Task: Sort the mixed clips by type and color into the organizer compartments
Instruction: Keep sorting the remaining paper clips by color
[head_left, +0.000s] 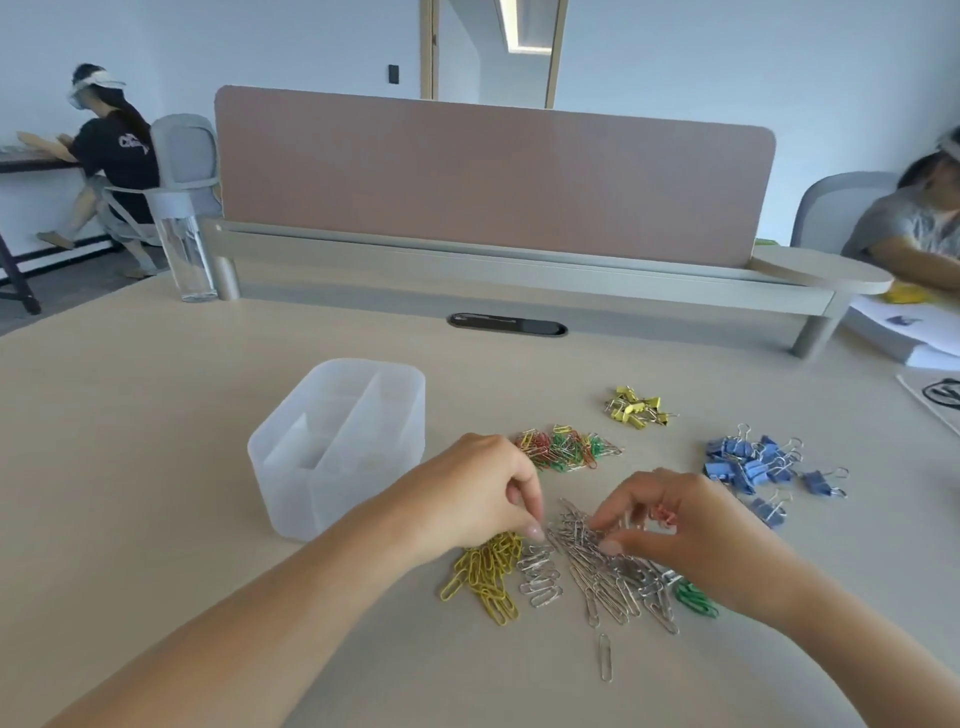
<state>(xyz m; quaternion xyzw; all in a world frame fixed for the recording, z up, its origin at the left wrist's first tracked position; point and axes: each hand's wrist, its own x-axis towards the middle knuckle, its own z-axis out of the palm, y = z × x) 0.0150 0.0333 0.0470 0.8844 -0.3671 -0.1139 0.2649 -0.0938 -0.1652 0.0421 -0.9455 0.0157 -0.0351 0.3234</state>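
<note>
Only the head camera here, so: the person is sitting at the bench (156, 415) and grouping stuff on it first, I'm guessing so each pile can be dropped into a compartment in one go. The organizer (337, 447) is sitting just left of the piles, within easy reach, and I'm not spotting any clips in it yet. The left hand (467, 499) is hovering at the top of the short silver clips (540, 577) with thumb and fingers pinching together, but I can't tell if a clip is actually caught between them. The right hand (691, 530) is digging into the long silver clips (608, 566), its fingers curling round a few, probably teasing the tangle apart. The yellow paper clips (485, 571) are lying right against the short silver ones, partly under the left hand. The green paper clips (696, 600) are peeking out from under the right wrist. Further back, the mixed coloured clips (566, 449) are waiting unsorted, while the yellow binder clips (636, 408) and blue binder clips (753, 465) are sitting well apart, each in its own bunch. Counting: one organizer, two hands, two binder clip bunches, five paper clip heaps, plus one stray silver clip (605, 657) lying alone nearest the camera. Clips per heap are too tangled to count. One water bottle (184, 249) is standing far left.
</note>
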